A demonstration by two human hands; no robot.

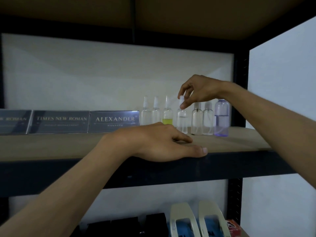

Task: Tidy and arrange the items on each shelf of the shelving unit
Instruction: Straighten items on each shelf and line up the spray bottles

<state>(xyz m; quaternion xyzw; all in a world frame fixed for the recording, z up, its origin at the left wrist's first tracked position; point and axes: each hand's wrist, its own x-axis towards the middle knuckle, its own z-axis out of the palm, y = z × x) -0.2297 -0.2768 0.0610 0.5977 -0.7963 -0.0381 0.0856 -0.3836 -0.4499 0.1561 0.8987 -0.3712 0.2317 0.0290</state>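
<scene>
A row of small clear spray bottles stands along the back right of the wooden shelf [68, 144]. My right hand [200, 90] pinches the white cap of one clear spray bottle [182, 120], which stands upright on the shelf slightly in front of the row. To its left is a bottle with yellow liquid [167, 117], to its right two clear bottles [197, 120] and a purple bottle [222, 117]. My left hand [160, 142] lies flat on the shelf's front edge, fingers loosely apart, holding nothing.
Three grey nameplate boxes [113, 121] stand in a line on the left of the shelf. A black upright post [241, 74] bounds the right side. On the shelf below are black items [124, 224], two cream-and-blue objects [186, 221] and a red box [233, 226].
</scene>
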